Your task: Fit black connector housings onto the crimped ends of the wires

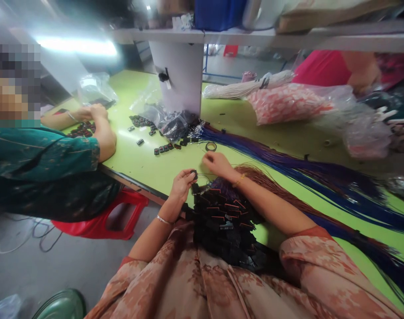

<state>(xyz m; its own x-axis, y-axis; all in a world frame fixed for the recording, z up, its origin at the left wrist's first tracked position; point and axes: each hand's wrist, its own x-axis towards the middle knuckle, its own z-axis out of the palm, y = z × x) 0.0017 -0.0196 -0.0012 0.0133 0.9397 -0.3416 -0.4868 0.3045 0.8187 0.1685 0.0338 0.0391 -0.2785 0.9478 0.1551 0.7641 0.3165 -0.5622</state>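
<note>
My left hand [181, 188] is closed, pinching a small black plastic connector [194, 174] between thumb and fingers. Just right of it, my right hand [218, 165] is closed in a pinch, and a thin wire seems to pass through its fingertips; the fine end is hard to make out. Below both hands lies a heap of black connector pieces [223, 217], some with orange edges, against my front. A bundle of brown wires [265, 177] runs off to the right from beneath my right forearm. Beyond my right fingertips rests a roll of black tape [210, 146].
A long blue and purple wire bundle [271, 157] crosses the green table [132, 161]. Small black connectors [162, 149] lie near a plastic bag [175, 126]. At left, a co-worker [49, 155] handles parts beside a red stool [122, 217]. A bag of pink-white pieces [285, 104] lies behind.
</note>
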